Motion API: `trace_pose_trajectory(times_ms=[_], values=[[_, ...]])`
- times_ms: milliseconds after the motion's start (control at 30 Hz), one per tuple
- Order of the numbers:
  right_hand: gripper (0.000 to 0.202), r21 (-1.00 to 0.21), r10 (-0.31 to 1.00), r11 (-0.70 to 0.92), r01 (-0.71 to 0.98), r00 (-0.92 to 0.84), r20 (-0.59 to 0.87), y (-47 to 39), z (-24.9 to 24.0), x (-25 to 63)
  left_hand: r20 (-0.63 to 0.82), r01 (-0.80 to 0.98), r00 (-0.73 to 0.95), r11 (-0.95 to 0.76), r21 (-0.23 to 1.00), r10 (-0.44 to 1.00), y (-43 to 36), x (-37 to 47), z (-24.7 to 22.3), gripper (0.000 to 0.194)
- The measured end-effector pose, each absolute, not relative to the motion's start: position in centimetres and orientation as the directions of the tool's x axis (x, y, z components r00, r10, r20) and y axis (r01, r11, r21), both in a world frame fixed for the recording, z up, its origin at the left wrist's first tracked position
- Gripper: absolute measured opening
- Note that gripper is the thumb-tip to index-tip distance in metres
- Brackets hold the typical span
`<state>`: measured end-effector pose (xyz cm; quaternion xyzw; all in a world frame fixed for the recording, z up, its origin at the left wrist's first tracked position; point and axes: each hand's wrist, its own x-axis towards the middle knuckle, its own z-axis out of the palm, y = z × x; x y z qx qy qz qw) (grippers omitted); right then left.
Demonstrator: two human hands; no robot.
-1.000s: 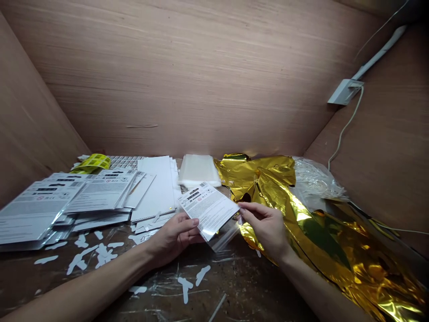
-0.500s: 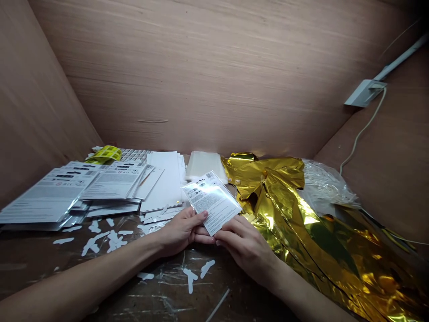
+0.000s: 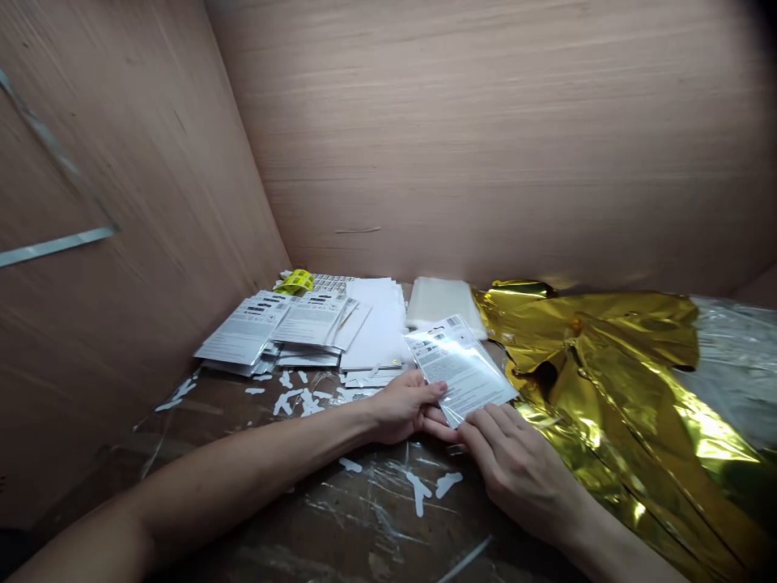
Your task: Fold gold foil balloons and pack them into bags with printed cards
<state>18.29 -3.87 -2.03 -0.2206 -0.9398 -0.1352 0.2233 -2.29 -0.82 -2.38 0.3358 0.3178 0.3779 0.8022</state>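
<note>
A printed card in a clear, shiny sleeve point(image 3: 464, 368) is held tilted above the table. My left hand point(image 3: 413, 407) grips its lower left side, thumb on top and fingers beneath. My right hand point(image 3: 507, 445) has its fingers curled against the card's lower right edge; the fingertips are partly hidden. Behind the card lies a stack of clear bags point(image 3: 440, 301). To the left are white cards point(image 3: 373, 320) and two piles of sleeved printed cards point(image 3: 243, 334) point(image 3: 308, 320).
Crumpled gold foil point(image 3: 631, 356) covers the right side, with clear plastic point(image 3: 737, 348) beyond it. White paper scraps point(image 3: 418, 492) lie on the brown table point(image 3: 243, 518). A yellow sticker strip point(image 3: 295, 282) sits at the back left. Wooden walls point(image 3: 486, 146) enclose the back and left.
The view has turned left, so the things appear farther right and more of the left wall shows. Both hands keep the sleeved card, with the right hand's fingers shifted slightly along its edge.
</note>
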Motion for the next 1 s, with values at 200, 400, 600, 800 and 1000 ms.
trace_pose_trajectory(times_ms=[200, 400, 600, 800, 1000], values=[[0.020, -0.155, 0.429, 0.869, 0.470, -0.559, 0.710, -1.6, 0.4, 20.9, -0.240, -0.443, 0.434, 0.438, 0.782, 0.868, -1.0, -2.4, -1.5, 0.025], [0.019, -0.781, 0.691, 0.624, 0.033, 0.442, 0.571, 2.9, 5.9, 32.3, -0.326, -0.391, 0.399, 0.481, 0.785, 0.857, -1.0, -2.2, -0.4, 0.028], [0.017, -0.828, 0.872, 0.482, 0.285, -0.068, 0.484, -2.1, 3.5, 27.9, -0.406, -0.242, 0.474, 0.560, 0.793, 0.781, -1.7, -2.7, 1.9, 0.023], [0.041, -0.119, 0.495, 0.855, 0.504, -0.726, 0.478, -5.7, 0.4, 24.3, -0.508, -0.163, 0.475, 0.639, 0.752, 0.719, -4.6, -3.5, 2.8, 0.031], [0.022, 0.003, 0.362, 0.917, 0.398, -0.837, 0.409, -5.6, -1.1, 23.1, -0.463, 0.485, 0.215, 0.318, 0.815, 0.860, -8.0, -5.3, 3.4, 0.048]])
